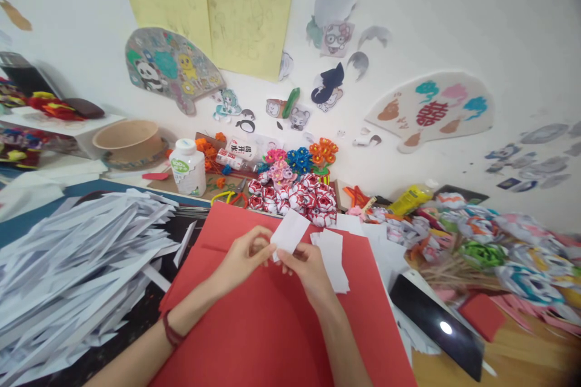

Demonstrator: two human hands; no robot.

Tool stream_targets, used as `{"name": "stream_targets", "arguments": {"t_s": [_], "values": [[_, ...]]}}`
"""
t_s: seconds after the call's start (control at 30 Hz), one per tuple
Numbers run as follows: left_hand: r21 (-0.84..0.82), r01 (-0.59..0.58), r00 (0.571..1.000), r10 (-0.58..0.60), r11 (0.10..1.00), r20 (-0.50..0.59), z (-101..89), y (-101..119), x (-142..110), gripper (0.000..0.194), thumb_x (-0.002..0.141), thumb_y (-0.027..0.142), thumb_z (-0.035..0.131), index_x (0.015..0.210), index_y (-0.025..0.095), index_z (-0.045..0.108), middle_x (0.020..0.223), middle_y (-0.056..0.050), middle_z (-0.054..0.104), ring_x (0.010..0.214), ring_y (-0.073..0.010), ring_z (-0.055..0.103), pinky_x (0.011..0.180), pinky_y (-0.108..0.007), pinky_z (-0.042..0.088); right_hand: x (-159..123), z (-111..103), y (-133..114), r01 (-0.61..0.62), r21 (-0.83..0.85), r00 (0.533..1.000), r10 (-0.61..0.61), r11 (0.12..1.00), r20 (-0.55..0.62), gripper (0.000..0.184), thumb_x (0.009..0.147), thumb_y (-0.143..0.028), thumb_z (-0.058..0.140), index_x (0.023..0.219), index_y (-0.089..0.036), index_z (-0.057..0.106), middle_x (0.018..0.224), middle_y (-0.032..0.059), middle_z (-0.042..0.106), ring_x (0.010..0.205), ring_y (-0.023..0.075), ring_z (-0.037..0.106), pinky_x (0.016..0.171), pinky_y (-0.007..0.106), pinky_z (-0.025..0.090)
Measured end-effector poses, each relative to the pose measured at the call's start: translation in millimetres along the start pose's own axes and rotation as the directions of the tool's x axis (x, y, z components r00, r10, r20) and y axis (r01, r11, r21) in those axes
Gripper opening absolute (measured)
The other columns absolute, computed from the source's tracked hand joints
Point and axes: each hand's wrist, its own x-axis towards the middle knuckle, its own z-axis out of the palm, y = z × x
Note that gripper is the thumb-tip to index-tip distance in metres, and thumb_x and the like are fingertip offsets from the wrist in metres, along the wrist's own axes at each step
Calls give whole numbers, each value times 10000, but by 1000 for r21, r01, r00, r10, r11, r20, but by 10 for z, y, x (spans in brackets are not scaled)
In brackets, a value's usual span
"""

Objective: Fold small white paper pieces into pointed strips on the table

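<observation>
Between my two hands is a small white paper rectangle (291, 232), tilted up above a large red paper sheet (272, 338). My left hand (245, 256) pinches its lower left edge with thumb and finger. At its bottom edge, the thumb of my right hand (306, 266) presses on the front, with the other fingers behind and partly hidden. A stack of white paper pieces (334, 260) lies on the red sheet just right of my right hand.
A big heap of folded white paper strips (68, 278) fills the left side. Behind the red sheet stand red-and-white paper flowers (299, 198) and a white bottle (187, 168). A black phone (438, 323) and more paper flowers (483, 257) lie to the right. The wall (454, 24) closes the back.
</observation>
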Motion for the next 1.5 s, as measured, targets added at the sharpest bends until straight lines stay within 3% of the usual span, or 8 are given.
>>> {"name": "stream_targets", "arguments": {"t_s": [0.13,0.37,0.53,0.73,1.03,1.3,1.5], "values": [[77,30,997,-35,997,66,10,16,-8,293,839,407,516,736,137,566,650,-17,605,555,-108,550,553,-211,436,13,0,7,47,-13,998,-47,999,-45,212,713,-329,668,679,-121,691,566,26,636,473,107,497,465,220,371],[130,-23,1000,23,991,2,50,39,-29,266,844,367,523,703,142,545,591,17,540,546,-94,490,537,-191,376,5,22,20,51,-24,994,-53,998,-96,196,722,-301,665,650,-120,678,510,5,597,460,106,485,464,220,358],[196,-59,998,57,979,19,59,57,-46,231,850,346,517,745,145,561,634,3,575,584,-105,506,562,-197,379,5,31,19,65,-5,989,-65,998,-130,191,725,-305,666,667,-123,676,495,-8,579,449,98,469,451,213,337],[253,-61,998,57,965,23,26,95,-46,268,863,359,493,714,146,558,608,11,568,566,-103,508,556,-194,374,-4,10,17,50,4,995,-49,999,-86,205,741,-311,659,681,-116,679,538,12,609,454,92,476,442,205,337],[303,-96,985,136,948,-111,35,107,-40,262,872,338,484,718,139,554,614,26,525,572,-96,456,563,-198,356,-25,-34,-31,50,-1,998,-49,999,49,216,782,-325,636,795,-119,700,617,31,644,517,103,528,499,213,397],[252,-115,975,158,961,-155,107,150,-74,189,878,305,486,790,148,541,699,12,587,640,-106,525,624,-203,398,-32,1,-33,30,44,999,-30,999,21,222,771,-329,650,747,-111,681,614,39,652,470,94,544,445,195,402],[257,-75,946,151,963,-288,171,125,-113,211,871,299,496,714,158,487,606,48,512,561,-82,464,558,-185,358,-52,101,-24,40,100,999,-37,994,-29,232,780,-335,637,746,-108,672,575,31,634,431,91,540,414,194,406]]}}
